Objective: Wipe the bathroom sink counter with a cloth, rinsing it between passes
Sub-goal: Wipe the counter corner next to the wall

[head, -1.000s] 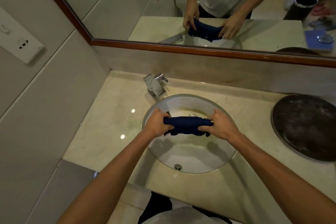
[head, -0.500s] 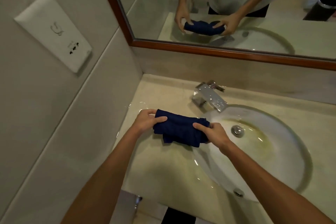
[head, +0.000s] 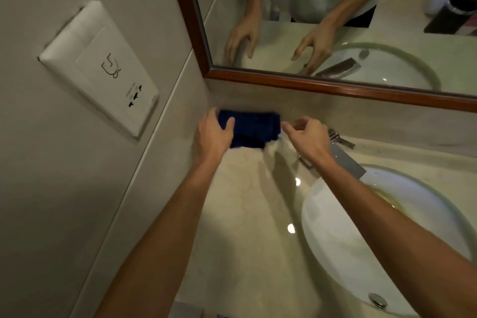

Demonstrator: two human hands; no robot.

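A folded dark blue cloth (head: 251,128) lies on the beige marble counter (head: 242,204), pushed into the back left corner against the backsplash. My left hand (head: 213,134) holds the cloth's left end, with the thumb lying over its top. My right hand (head: 307,137) hovers just right of the cloth with loosely curled fingers, holding nothing and a small gap away from it. The white oval sink (head: 333,237) is at the right, and my right forearm crosses over its rim.
A chrome faucet (head: 346,159) stands behind the sink, right beside my right wrist. The tiled wall on the left carries a white outlet plate (head: 103,67). A wood-framed mirror (head: 335,84) runs above the backsplash. A chrome overflow fitting (head: 378,300) sits on the sink's near wall.
Both hands carried the cloth from over the sink leftward and back to the counter's corner. My right hand has let go of it; the left hand keeps hold.
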